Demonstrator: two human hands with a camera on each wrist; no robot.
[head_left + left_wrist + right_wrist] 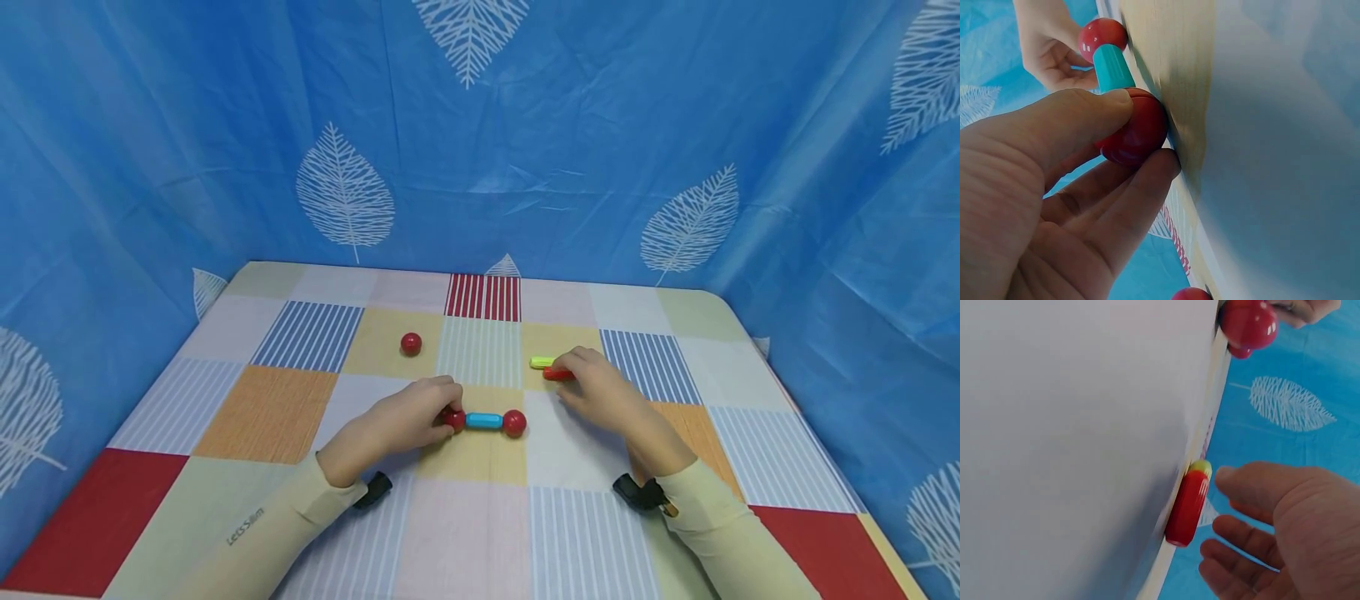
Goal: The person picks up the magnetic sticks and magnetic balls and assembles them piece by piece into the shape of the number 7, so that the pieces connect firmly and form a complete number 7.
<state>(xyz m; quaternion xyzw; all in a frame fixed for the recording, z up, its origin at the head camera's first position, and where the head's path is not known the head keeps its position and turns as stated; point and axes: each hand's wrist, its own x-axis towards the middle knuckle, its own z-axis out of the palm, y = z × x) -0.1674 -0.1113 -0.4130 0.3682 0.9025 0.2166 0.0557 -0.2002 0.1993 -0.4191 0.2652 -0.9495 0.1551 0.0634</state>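
My left hand (399, 419) pinches a red ball (1138, 130) between thumb and fingertips. This ball sits on one end of a light blue rod (483, 421), and a second red ball (513, 423) is on the other end. The joined piece lies on the cloth. My right hand (602, 393) hovers by a red rod (1187, 509), fingers loosely bent. A gap shows between those fingers and the rod in the right wrist view. Beside the red rod lies a yellow-green rod (541, 362), partly hidden by the red one in the right wrist view.
A loose red ball (411, 343) lies farther back, left of the middle. Patchwork cloth (480, 521) covers the table. Blue curtains (480, 167) with white leaves hang behind and at both sides.
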